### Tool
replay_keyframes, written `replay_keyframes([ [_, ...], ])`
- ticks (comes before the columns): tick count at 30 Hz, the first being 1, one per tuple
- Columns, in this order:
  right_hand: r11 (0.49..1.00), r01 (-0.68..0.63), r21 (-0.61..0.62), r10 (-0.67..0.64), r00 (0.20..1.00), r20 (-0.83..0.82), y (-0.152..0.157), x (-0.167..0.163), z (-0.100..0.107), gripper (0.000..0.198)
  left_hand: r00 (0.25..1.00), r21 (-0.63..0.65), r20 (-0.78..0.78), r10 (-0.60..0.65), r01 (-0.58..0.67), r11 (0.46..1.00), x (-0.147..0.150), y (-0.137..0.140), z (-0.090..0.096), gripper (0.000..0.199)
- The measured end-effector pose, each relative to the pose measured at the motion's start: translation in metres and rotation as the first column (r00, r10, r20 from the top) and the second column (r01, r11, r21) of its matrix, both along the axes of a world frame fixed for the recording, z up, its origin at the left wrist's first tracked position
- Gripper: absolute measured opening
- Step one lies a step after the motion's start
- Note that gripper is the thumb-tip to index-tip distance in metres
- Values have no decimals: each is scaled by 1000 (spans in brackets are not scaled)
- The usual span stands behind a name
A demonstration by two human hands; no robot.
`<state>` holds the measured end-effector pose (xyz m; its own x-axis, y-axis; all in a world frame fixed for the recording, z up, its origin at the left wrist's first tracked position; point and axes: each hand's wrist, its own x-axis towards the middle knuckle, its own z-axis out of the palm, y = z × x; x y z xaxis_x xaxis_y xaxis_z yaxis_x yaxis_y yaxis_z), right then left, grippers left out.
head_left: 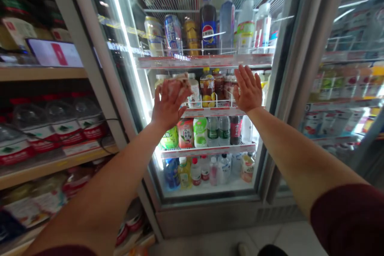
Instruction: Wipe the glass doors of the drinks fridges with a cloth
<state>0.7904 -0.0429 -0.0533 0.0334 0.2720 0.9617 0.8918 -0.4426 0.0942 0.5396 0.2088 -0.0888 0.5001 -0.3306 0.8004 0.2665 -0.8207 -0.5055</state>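
In front of me is the glass door (192, 192) of a lit drinks fridge, with reflections across its pane. My left hand (169, 102) presses a crumpled pale cloth (183, 80) against the glass, in front of the second shelf. The cloth is blotched and partly hidden by my fingers. My right hand (249, 90) lies palm forward on the glass to the right, fingers stretched and holding nothing. Behind the pane, between my hands, stands a dark tea bottle (207, 86) with a yellow cap.
Fridge shelves hold bottles and cans, among them a cola bottle (208, 24) up top. On the left, a wooden shelf (60, 164) carries large red-labelled bottles (66, 122); a thin cable hangs by its edge. Another glass-fronted fridge (339, 100) stands right. A tiled floor (258, 236) lies below.
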Motion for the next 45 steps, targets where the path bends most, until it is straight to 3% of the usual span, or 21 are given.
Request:
replay_keyframes([
  [3, 1000, -9, -15, 9, 1000, -17, -2, -2, 1, 70, 1000, -97, 31, 0, 3, 995, 5, -7, -9, 81],
  [6, 1000, -19, -15, 18, 1000, -25, -1, -2, 1, 71, 992, -24, -122, -23, 21, 1000, 5, -17, -30, 76],
  [8, 1000, -25, -10, 25, 999, -24, -1, -1, 1, 71, 988, 5, -156, -10, 11, 1000, 0, -15, -31, 71],
  [11, 1000, -26, -7, 26, 999, -25, 0, -1, 1, 71, 999, -78, 9, 48, -47, 996, -8, -4, -15, 75],
  [13, 1000, -21, -18, 20, 999, -29, 0, -2, 1, 72, 991, -136, 109, 74, -59, 989, -8, -1, -14, 80],
  [15, 999, -17, -32, 16, 999, -34, 0, -2, 1, 72, 992, -140, 107, 65, -49, 989, -3, -7, -32, 84],
  [19, 999, -4, -36, 3, 999, -34, -1, -3, 2, 72, 993, -29, -114, -7, 4, 1000, 2, -17, -78, 90],
  [21, 999, 6, -32, -7, 999, -32, -1, -3, 2, 71, 995, -38, -99, -4, 0, 999, -3, -12, -78, 90],
  [24, 999, 16, -31, -17, 999, -29, -2, -5, 2, 71, 992, -157, 111, 66, -48, 986, -14, 1, -60, 86],
  [26, 999, 15, -31, -16, 999, -34, -2, -6, 3, 71, 976, -199, 197, 92, -52, 979, -18, 4, -61, 85],
  [28, 1000, 10, -29, -11, 999, -38, -2, -6, 3, 73, 986, -165, 153, 65, -39, 986, -21, 1, -77, 90],
  [31, 999, 6, -32, -7, 999, -35, -1, -4, 2, 75, 998, -55, -61, -2, -1, 998, -26, 1, -94, 96],
  [33, 999, 10, -38, -11, 999, -30, -1, -3, 2, 75, 998, -64, -63, -2, -2, 998, -31, 8, -82, 92],
  [36, 999, 23, -37, -24, 999, -28, -2, -3, 1, 76, 979, -246, 184, 82, -35, 969, -32, 18, -45, 82],
  [38, 999, 27, -33, -28, 999, -29, -2, -4, 1, 75, 963, -296, 248, 108, -30, 955, -25, 15, -34, 81],
  [41, 999, 18, -27, -18, 999, -27, -2, -5, 1, 73, 995, -165, 93, 31, -15, 986, -8, -4, -50, 87],
  [43, 1000, 12, -24, -13, 1000, -25, -1, -5, 1, 71, 993, -13, -114, -13, 11, 1000, 1, -15, -60, 88],
  [45, 1000, 13, -25, -13, 1000, -22, 0, -3, 1, 71, 990, 22, -138, -18, 22, 1000, 3, -18, -51, 79],
])
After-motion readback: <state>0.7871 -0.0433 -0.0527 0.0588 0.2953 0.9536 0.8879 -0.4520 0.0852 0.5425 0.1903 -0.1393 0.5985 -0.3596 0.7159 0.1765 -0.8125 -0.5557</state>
